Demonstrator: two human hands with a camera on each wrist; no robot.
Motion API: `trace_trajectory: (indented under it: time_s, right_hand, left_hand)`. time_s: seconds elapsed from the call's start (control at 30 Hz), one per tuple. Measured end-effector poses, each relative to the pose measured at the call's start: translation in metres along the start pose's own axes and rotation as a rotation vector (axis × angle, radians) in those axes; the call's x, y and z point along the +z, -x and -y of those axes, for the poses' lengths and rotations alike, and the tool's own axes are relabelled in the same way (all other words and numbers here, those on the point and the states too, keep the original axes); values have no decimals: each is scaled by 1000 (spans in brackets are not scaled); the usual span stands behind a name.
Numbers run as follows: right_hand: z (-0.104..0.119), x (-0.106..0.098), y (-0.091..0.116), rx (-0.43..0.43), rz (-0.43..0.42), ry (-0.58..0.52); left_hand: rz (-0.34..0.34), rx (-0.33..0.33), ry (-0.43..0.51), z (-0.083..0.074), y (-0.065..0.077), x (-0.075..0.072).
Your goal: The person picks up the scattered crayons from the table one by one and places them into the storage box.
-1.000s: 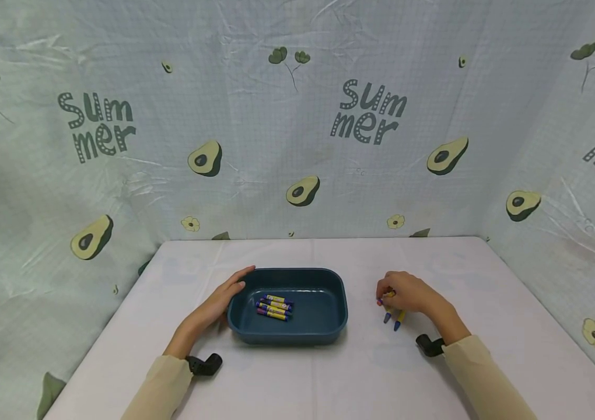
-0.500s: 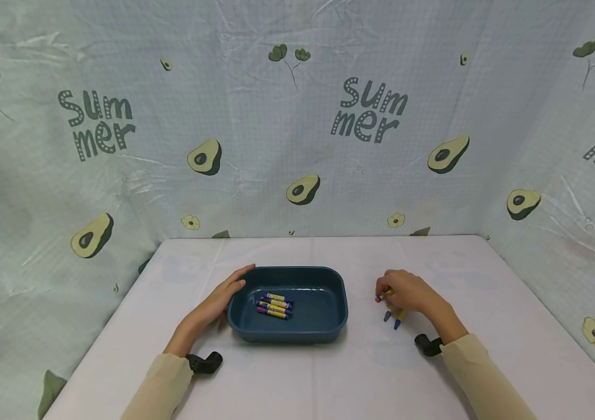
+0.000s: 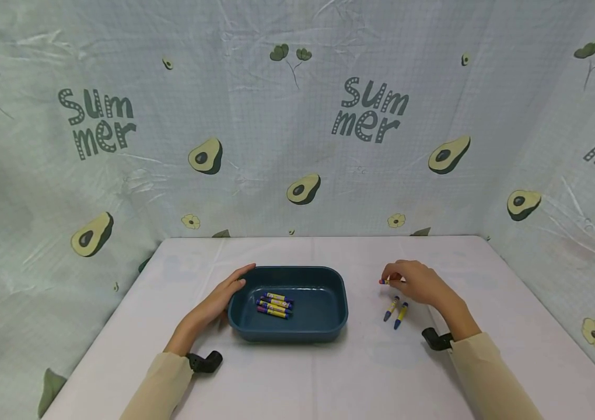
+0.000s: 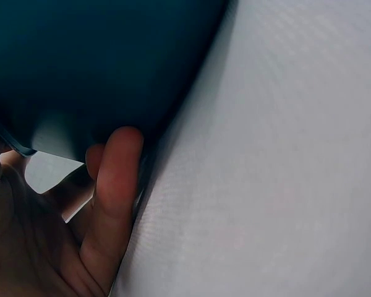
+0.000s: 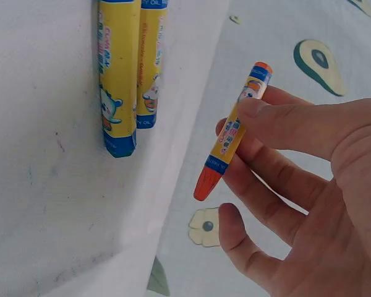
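In the head view a dark teal rectangular tray [image 3: 321, 312] sits left of the table's middle. Several oil pastels [image 3: 275, 305] with yellow wrappers lie side by side inside it. My left hand [image 3: 219, 297] rests against the tray's left side, fingers mostly straight; a fingertip [image 4: 127, 145] touches the outer wall in the left wrist view. On the right, my right hand [image 3: 417, 281] pinches an orange oil pastel [image 5: 232, 133] between thumb and fingers, tip pointing down in the right wrist view. Closer to me lie two more oil pastels, one greyish-tipped [image 3: 391, 308] and one blue-tipped [image 3: 401, 315].
A white cloth covers the table [image 3: 313, 379]. Behind and at both sides hangs a pale curtain [image 3: 255, 116] printed with avocados and lettering. Black wrist cameras [image 3: 205, 363] sit on both wrists.
My right hand has lifted away from the two oil pastels, back and slightly right, with the orange one in its fingers. Those two now show fully. The left hand and tray stay put.
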State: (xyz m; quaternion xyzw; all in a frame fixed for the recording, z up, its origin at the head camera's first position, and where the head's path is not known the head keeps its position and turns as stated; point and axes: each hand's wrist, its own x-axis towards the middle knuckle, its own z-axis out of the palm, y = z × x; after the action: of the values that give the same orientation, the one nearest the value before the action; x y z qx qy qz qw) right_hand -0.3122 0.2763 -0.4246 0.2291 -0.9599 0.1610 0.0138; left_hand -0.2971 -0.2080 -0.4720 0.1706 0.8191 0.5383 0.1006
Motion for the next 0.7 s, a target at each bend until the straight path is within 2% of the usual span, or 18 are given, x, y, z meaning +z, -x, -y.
trace_trajectory:
  time_s: [0.33, 0.7]
  right_hand:
    - [-5, -4, 1, -86, -17, -61]
    - [-9, -7, -1, -73, 1, -77]
  left_hand:
    - [-5, -16, 2, -1, 1, 1]
    - [-6, -20, 1, -1, -1, 1]
